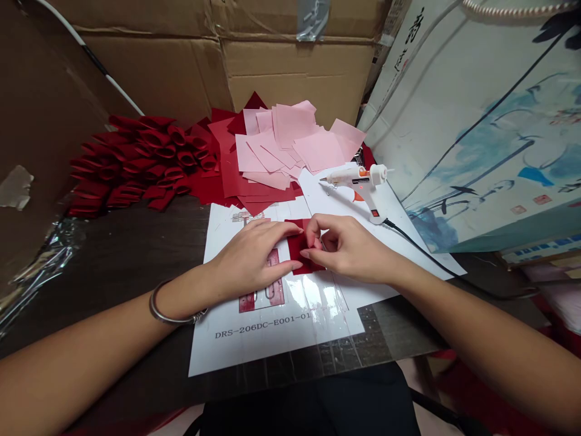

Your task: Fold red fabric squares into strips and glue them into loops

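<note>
Our right hand [347, 248] pinches the dark red fabric [297, 251], left hand [252, 257] pressing its edge; a slip could skew the fold or knock the glue gun [358, 181].

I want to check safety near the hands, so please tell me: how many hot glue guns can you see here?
1. The white hot glue gun lies on a white paper sheet, just beyond the right hand, its black cord trailing rightward. Another could be hidden.

Dark red fabric [302, 254], pale pink squares [290, 142], white glue gun [349, 177]
</note>
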A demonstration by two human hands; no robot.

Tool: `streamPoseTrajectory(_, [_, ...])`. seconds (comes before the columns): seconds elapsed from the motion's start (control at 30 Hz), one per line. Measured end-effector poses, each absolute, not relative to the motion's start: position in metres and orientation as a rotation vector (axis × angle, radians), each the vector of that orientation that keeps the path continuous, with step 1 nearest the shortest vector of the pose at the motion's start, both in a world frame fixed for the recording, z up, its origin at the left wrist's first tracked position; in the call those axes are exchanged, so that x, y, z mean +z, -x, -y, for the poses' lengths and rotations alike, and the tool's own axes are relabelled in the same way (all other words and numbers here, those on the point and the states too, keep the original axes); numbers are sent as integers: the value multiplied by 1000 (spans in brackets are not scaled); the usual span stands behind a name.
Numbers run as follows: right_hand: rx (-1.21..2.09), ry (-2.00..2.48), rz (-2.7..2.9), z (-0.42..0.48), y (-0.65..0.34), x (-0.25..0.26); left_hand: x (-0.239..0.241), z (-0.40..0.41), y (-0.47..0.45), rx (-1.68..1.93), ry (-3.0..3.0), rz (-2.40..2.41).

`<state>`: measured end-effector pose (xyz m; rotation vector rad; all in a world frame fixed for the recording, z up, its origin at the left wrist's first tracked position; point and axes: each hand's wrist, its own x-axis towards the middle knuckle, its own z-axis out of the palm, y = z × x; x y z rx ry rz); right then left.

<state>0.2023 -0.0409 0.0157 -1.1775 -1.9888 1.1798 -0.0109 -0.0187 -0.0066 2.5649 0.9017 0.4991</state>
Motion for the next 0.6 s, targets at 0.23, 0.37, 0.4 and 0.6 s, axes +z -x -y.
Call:
streamPoseTrajectory(0.23, [1706, 1000, 1561, 34, -208, 19, -4, 19, 11, 491, -2525, -869])
streamPoseTrajectory(0.37, [1860, 930, 1479, 32, -209, 18, -3, 19, 10, 491, -2525, -866])
streamPoseTrajectory(0.4, [1894, 909, 1466, 32, -210, 18, -3, 19, 10, 493, -2527, -865])
streamPoseTrajectory(0.6, [2023, 826, 1388, 32, -211, 18, -5, 18, 10, 483, -2536, -865])
